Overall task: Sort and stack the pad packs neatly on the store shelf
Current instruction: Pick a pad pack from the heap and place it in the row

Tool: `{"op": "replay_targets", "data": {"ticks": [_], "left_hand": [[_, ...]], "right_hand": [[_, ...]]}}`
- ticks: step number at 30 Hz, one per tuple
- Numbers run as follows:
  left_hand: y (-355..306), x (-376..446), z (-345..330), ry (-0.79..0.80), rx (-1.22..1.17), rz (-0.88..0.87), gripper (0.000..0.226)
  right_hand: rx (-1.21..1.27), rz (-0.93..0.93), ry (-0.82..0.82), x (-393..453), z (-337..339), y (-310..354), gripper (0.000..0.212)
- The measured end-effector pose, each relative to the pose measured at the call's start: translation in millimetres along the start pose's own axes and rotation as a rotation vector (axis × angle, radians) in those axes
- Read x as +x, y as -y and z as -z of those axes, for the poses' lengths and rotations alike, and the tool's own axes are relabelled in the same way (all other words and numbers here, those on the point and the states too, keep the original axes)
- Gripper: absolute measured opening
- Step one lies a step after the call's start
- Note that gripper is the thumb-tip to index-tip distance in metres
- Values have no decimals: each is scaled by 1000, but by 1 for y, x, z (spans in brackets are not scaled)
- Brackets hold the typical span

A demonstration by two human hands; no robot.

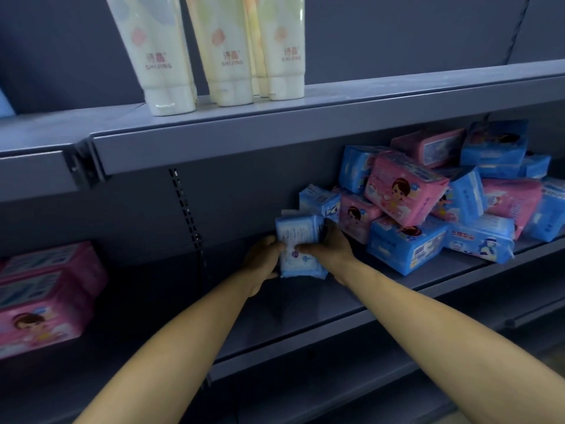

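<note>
Blue pad pack (301, 244) stands upright near the middle of the grey shelf (305, 304), clamped between the left hand (264, 260) and the right hand (331, 247), fingers curled round its sides. Toward the shelf's right end lies a jumbled heap of blue and pink packs (434, 194); stacked pink packs (46, 295) sit at its left end.

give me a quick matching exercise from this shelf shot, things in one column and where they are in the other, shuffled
Things:
1. cream tubes
2. stacked pink pad packs
3. jumbled pile of blue and pink pad packs
4. blue pad pack

Places:
A. right side of the middle shelf
B. held between the left hand and the right hand
C. standing on the upper shelf
D. far left of the middle shelf

Pairs: 1-C, 2-D, 3-A, 4-B
</note>
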State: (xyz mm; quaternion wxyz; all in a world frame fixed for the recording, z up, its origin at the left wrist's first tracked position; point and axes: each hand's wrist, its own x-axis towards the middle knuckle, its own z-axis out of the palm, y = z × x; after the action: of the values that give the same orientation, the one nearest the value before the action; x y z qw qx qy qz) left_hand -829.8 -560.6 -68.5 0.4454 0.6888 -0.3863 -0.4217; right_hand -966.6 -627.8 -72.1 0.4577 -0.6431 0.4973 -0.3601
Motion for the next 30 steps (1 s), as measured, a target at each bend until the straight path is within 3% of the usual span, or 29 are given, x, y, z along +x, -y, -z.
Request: {"op": "replay_targets", "data": {"ticks": [1, 4, 8, 15, 20, 25, 30], "left_hand": [[1, -4, 7, -16, -46, 26, 14], [1, -15, 30, 10, -139, 111, 50], [3, -24, 69, 34, -436, 175, 82], [11, -27, 117, 57, -826, 32, 83], [16, -28, 133, 51, -817, -7, 87], [26, -29, 152, 36, -763, -30, 51], [32, -32, 162, -63, -742, -22, 42]], "right_hand": [[-93, 59, 2, -1, -7, 4, 81], [-391, 239, 9, -9, -29, 14, 99], [-499, 477, -7, -24, -58, 24, 98], [-435, 738, 155, -44, -83, 47, 87], [-351, 851, 224, -55, -100, 60, 67], [-362, 908, 251, -63, -117, 65, 58], [-388, 919, 113, -62, -129, 68, 48]]}}
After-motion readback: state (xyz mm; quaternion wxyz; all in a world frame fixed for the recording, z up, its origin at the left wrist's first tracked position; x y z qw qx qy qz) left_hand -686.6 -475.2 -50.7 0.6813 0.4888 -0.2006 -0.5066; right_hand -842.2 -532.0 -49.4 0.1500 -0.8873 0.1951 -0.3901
